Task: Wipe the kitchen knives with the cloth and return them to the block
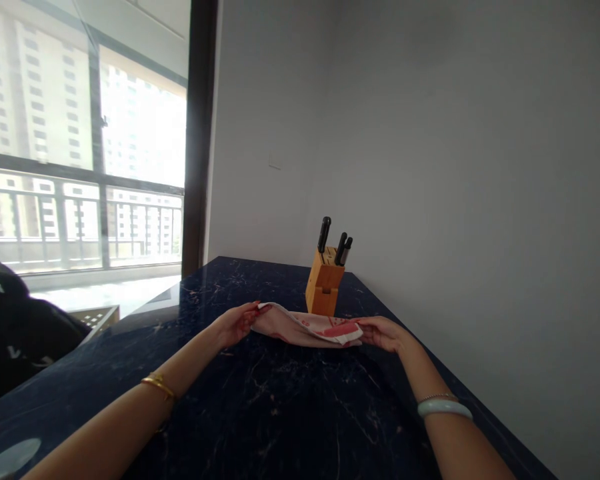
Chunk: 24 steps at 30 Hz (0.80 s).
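A pink and white cloth [285, 325] with red patterning is stretched between my two hands, low over the dark blue marbled table [280, 407]. My left hand [237, 325] pinches its left end. At the right end, my right hand [383, 332] has its fingers closed on the cloth's edge, partly hidden by the fabric. The middle of the cloth sags a little, and a fold shows a red area near the right. Just behind it stands a wooden knife block [325, 287] holding several black-handled tools; the cloth covers the foot of the block.
A grey wall [480, 200] runs along the table's right side. To the left are a dark bag [25, 327] with white lettering, a pale perforated crate-like object [97, 320] and large windows [140, 133]. A pale rounded object [13, 459] lies at the lower left.
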### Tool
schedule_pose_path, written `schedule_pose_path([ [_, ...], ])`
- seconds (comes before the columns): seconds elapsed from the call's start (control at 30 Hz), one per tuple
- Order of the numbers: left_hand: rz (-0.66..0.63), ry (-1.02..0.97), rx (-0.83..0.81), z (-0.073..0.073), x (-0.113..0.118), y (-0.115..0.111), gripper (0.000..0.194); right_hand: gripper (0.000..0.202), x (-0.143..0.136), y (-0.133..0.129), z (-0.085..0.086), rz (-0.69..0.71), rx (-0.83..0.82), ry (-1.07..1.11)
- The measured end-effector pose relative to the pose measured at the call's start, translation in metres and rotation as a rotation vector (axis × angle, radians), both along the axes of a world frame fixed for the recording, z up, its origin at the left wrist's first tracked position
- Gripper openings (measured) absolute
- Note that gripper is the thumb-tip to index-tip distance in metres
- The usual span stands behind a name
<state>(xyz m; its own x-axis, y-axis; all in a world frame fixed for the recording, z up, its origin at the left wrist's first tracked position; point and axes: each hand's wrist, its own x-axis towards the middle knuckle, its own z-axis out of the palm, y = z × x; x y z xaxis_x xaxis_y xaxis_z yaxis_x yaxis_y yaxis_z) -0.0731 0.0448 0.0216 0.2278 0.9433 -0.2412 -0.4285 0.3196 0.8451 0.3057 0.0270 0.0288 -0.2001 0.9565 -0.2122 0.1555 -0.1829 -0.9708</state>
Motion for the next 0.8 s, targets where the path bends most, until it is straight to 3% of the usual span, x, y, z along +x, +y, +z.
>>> schedule_pose_path([
  [0.37,0.064,0.046,0.013,-0.006,0.006,0.003,0.018,0.043,-0.007,0.000,0.000,-0.047,0.064,-0.160],
  [0.67,0.021,0.057,0.043,-0.004,0.006,0.000,0.015,0.034,-0.034,0.016,-0.007,-0.093,0.290,-0.450],
  [0.8,-0.003,0.048,0.060,-0.002,0.005,-0.003,0.015,0.018,-0.037,0.018,-0.008,-0.137,0.361,-0.573],
])
